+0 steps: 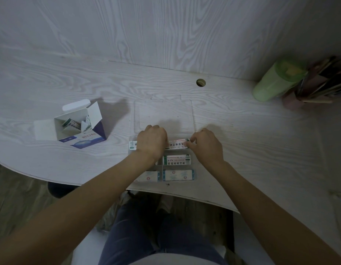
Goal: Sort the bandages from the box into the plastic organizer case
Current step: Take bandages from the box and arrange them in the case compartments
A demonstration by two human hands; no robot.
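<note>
Over the clear case on the table, both hands' grips pinch one long bandage strip: left hand, right hand

A pale wood-grain desk fills the view; a round cable hole sits at 12 o'clock; a green cup leans at 2 o'clock, touching a pink holder of sticks.

A single head-worn camera looked steeply down and forward from above the organizer case, close over it, with the wide lens taking in the desk around it and the wall panel behind it
</note>
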